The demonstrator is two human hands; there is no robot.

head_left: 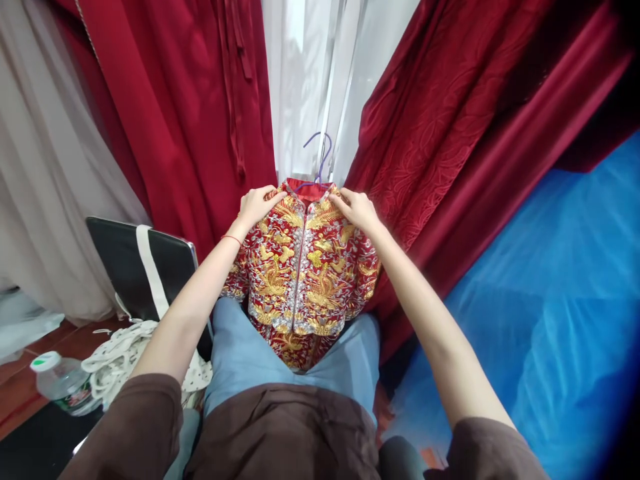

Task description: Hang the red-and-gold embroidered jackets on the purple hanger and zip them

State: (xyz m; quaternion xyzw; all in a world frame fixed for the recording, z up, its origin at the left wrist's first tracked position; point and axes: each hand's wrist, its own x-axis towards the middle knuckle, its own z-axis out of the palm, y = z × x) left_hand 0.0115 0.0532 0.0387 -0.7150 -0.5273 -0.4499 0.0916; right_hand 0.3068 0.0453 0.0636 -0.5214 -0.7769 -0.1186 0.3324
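Note:
A red jacket [300,267] with dense gold and silver embroidery hangs upright in front of my knees on a purple hanger [327,150]. Its front is closed down the middle, and a matching embroidered piece [295,350] shows below the hem. My left hand [257,205] grips the jacket's shoulder beside the collar, fingers closed over the cloth. On the other shoulder, my right hand [357,208] holds the fabric the same way. The undersides of both grips are hidden behind the garment.
Dark red garments [200,100] hang to the left, and red patterned cloth [440,133] to the right. Blue tulle [565,320] spreads at far right. A black panel with a white strap [150,267], a white cloth bag [120,353] and a plastic bottle [65,383] stand at left.

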